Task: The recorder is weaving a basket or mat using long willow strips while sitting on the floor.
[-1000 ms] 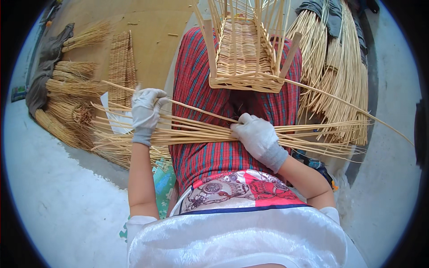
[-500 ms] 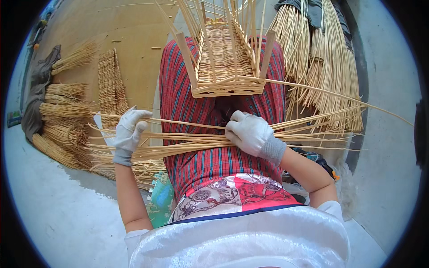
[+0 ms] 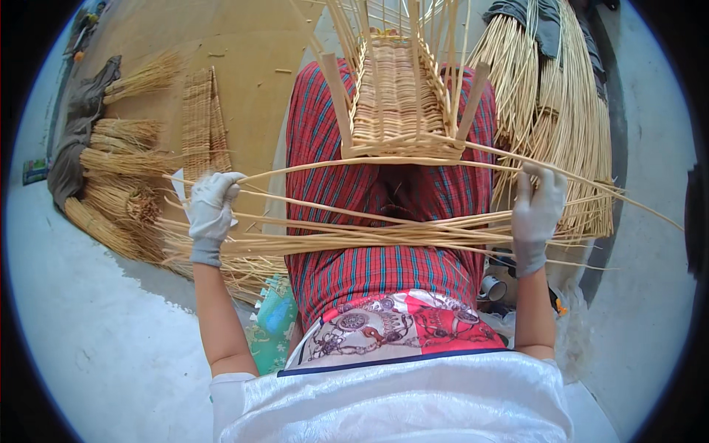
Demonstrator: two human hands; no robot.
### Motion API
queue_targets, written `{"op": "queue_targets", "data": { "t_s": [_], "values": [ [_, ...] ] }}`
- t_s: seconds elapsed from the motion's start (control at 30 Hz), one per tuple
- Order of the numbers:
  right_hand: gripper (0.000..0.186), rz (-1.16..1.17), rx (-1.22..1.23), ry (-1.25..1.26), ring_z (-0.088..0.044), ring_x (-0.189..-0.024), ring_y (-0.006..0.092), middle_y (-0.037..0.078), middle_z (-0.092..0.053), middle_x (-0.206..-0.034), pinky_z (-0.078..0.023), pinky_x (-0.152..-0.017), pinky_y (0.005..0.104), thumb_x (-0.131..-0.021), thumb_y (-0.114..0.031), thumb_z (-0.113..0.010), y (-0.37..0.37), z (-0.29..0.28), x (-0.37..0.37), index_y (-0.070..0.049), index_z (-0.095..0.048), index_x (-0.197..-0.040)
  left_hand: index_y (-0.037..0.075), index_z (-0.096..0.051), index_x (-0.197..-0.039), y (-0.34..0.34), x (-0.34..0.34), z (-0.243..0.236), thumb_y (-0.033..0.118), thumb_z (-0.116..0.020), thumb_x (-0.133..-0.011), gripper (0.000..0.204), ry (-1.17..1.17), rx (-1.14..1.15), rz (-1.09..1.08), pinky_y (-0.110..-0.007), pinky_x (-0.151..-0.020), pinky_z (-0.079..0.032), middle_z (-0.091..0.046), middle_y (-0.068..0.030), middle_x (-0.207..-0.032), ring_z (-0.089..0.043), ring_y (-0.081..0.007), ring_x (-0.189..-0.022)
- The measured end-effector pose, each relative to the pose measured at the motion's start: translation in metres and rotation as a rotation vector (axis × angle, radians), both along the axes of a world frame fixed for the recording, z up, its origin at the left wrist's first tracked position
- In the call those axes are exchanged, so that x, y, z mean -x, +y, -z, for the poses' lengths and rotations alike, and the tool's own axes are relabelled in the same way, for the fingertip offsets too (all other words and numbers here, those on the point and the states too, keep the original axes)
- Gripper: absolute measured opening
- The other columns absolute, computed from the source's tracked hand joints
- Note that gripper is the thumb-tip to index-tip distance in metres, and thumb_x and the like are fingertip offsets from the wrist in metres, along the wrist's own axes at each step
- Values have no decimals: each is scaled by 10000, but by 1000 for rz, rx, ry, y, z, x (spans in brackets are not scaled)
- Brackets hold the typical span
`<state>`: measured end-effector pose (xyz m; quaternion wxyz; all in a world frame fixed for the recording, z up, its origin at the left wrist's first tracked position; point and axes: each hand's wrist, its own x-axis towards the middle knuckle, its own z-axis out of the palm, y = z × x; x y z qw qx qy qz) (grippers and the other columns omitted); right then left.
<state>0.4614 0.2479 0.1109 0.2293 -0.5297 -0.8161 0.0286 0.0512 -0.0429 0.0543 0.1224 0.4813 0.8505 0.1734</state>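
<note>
A single long wicker rod point(image 3: 332, 164) bows slightly upward between my two gloved hands, just below the front edge of a part-woven basket point(image 3: 402, 96). Its left part is pinched in my left hand point(image 3: 212, 210), fingers closed. Toward its other end, my right hand point(image 3: 539, 210) grips it with bent fingers. More loose wicker rods point(image 3: 391, 238) lie across my lap on red plaid cloth, passing beneath both hands. The basket rests on my knees, with upright stakes rising around its woven bottom and one long rod sticking out to the right.
Bundles of straw-coloured rods point(image 3: 122, 159) lie on the floor at the left, beside flat woven panels point(image 3: 198, 125). Large bundles of long rods point(image 3: 561, 125), partly covered by dark cloth, lie at the right. A green patterned mat point(image 3: 273, 325) is near my left leg.
My right hand has moved from the middle of the lap rods out to the right and up. One rod is now lifted and stretched between both hands. The view has shifted slightly.
</note>
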Motion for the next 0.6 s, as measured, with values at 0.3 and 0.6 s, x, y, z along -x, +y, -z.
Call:
{"op": "queue_targets", "data": {
  "t_s": [0.3, 0.6],
  "values": [
    [404, -740, 1523, 1347, -654, -1312, 278, 190, -685, -1320, -514, -1140, 433, -1157, -323, -503, -96, 53, 78, 9, -609, -1361, 124, -748, -1331, 70, -93, 12, 88, -690, -924, 412, 263, -572, 82, -465, -1150, -445, -681, -114, -1254, -624, -284, -1180],
    [142, -1454, 770, 737, -748, -864, 375, 236, -623, -1476, -596, -636, 445, -1026, -288, -667, -116, 2, 101, -177, -679, -1112, -74, -455, -1569, 88, -54, 0, 401, -470, -1163, 625, -3, -773, -599, -459, -1293, -334, -417, -260, -1657, -397, -347, -1555]
  ]
}}
